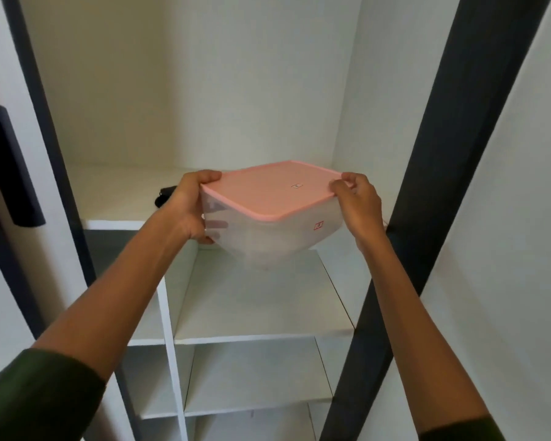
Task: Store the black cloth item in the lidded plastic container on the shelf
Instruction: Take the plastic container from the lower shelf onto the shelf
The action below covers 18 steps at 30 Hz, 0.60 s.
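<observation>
A translucent plastic container (268,237) with a pink lid (268,192) is held in the air in front of the upper shelf (115,198), tilted slightly. My left hand (193,211) grips its left side, thumb on the lid edge and fingers under the wall. My right hand (360,205) holds the right corner, fingertips pinching the lid's rim. The lid sits on the container. A black cloth item (163,195) lies on the upper shelf, mostly hidden behind my left hand.
An open white wardrobe surrounds the hands, with a vertical divider (169,329) and lower shelves (261,316) below. A dark door frame (427,202) slants on the right. A dark door edge with a black handle (10,167) stands left.
</observation>
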{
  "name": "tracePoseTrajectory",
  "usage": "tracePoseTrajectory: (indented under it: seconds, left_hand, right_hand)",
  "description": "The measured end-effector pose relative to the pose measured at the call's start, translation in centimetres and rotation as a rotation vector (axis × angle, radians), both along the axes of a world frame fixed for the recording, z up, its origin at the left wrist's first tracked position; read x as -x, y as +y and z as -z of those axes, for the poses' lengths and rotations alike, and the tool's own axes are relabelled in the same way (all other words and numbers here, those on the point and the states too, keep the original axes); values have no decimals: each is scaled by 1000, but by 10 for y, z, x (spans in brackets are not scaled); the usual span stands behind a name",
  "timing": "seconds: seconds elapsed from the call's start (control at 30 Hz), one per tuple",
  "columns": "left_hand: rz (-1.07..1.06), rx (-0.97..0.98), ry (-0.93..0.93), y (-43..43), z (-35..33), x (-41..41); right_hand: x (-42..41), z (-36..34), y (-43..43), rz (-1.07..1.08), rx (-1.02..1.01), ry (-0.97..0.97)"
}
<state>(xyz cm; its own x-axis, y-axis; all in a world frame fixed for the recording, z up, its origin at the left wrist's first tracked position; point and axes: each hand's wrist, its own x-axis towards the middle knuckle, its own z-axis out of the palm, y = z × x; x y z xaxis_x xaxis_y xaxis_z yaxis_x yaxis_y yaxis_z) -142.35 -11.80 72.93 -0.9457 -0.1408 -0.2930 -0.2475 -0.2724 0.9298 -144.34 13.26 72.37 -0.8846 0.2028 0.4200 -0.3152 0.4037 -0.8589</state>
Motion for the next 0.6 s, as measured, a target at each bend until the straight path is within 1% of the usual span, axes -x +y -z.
tracePoseTrajectory:
  seconds: [0.1,0.23,0.43,0.53,0.6]
  left_hand:
    - [55,-12,-18,-5,-13,38]
    - [52,-14,-27,-9,-24,96]
    - [76,46,-30,-16,-28,179]
    - [129,-32,-40,-22,-17,224]
    - [180,-47,-29,-22,-12,238]
  right_hand:
    - [29,-13,-7,66,-15,10]
    - [66,-17,-16,148,-54,2]
    - [114,-9,-25,262,-78,-18]
    - [138,-1,-27,314,-120,-38]
    - [146,0,-25,350,-147,-38]
